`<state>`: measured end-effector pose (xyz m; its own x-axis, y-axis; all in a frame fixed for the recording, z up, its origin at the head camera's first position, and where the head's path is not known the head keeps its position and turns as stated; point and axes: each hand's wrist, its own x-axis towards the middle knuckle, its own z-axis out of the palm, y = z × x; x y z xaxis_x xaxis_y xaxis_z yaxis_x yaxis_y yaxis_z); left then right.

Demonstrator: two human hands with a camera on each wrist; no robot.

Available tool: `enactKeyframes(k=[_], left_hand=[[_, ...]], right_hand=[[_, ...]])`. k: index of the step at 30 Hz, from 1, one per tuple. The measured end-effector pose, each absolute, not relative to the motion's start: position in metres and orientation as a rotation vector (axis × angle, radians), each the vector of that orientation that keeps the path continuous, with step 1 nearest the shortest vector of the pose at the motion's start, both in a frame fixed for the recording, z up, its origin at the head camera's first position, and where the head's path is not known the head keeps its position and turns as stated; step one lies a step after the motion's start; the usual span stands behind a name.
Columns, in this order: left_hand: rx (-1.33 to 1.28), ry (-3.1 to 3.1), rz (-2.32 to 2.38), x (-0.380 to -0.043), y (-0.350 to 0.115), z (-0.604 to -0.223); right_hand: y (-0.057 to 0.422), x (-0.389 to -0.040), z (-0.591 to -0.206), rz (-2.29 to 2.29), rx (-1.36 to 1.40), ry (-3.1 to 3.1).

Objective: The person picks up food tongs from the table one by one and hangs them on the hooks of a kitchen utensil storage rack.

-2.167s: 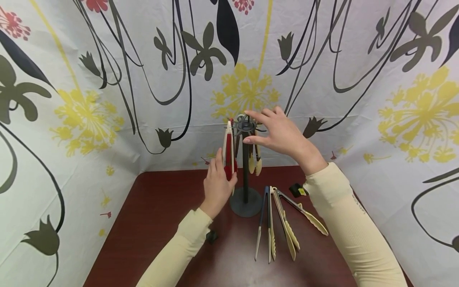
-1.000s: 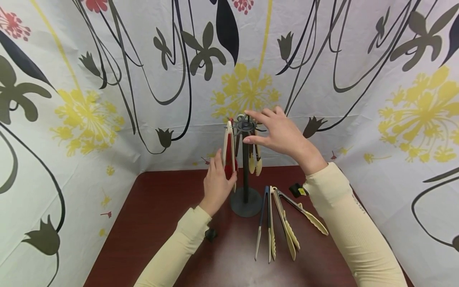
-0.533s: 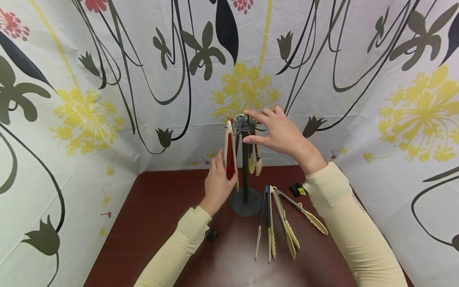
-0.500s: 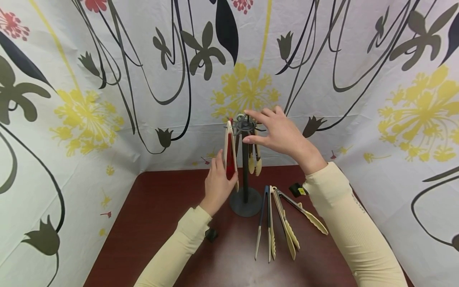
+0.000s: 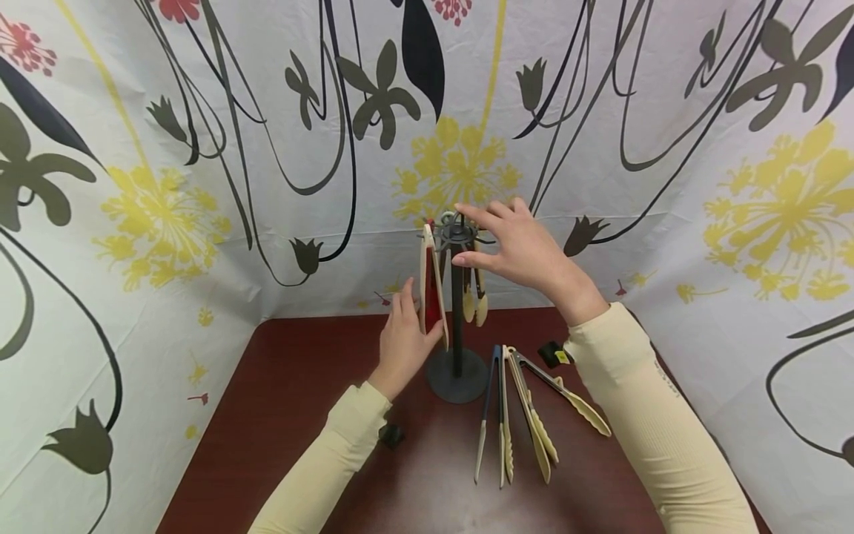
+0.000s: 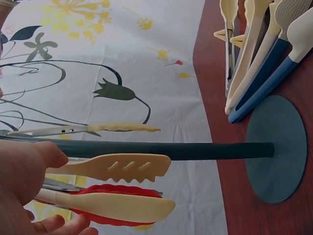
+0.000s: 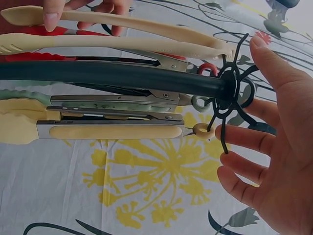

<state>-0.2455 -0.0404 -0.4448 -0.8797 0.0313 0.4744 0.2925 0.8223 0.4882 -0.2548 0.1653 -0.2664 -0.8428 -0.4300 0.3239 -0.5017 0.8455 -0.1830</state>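
A dark metal utensil stand [image 5: 457,311] with a ring of hooks on top rises from its round base. On its left side, cream tongs [image 7: 142,44] hang from a hook with their arms spread apart. My left hand [image 5: 403,345] holds them loosely low down, thumb on one arm and fingers beside the other. Behind hang red tongs [image 6: 120,190], partly covered by the cream ones. At the top, my right hand [image 5: 523,248] grips the stand's hook ring, thumb on one side and fingers on the other.
Yellow-handled tongs [image 7: 115,132] and pale green tongs [image 7: 132,104] hang on the stand's far side. On the table right of the base lie blue-handled tongs [image 5: 492,400], cream tongs [image 5: 523,393] and metal tongs [image 5: 577,406]. Small dark objects sit at right [image 5: 549,354] and left [image 5: 391,436].
The arms of the hanging cream tongs have spread wider, the right arm's lower end moving right. My left hand has shifted only slightly; my right hand stays on the hook ring.
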Motion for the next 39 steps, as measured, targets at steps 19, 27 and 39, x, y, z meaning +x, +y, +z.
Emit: enactKeyframes(k=[19, 27, 39], left_hand=[[-0.596, -2.327, -1.083, -0.259, -0.068, -0.385], [-0.907, -2.192, -1.080, -0.271, -0.064, -0.343], [-1.075, -2.415, -0.844, -0.285, -0.051, -0.285]], right_hand=[[0.165, -0.255, -0.269, 0.388, 0.712, -2.731], [0.165, -0.256, -0.270, 0.416, 0.709, -2.723], [0.166, -0.256, -0.271, 0.531, 0.703, -2.720]])
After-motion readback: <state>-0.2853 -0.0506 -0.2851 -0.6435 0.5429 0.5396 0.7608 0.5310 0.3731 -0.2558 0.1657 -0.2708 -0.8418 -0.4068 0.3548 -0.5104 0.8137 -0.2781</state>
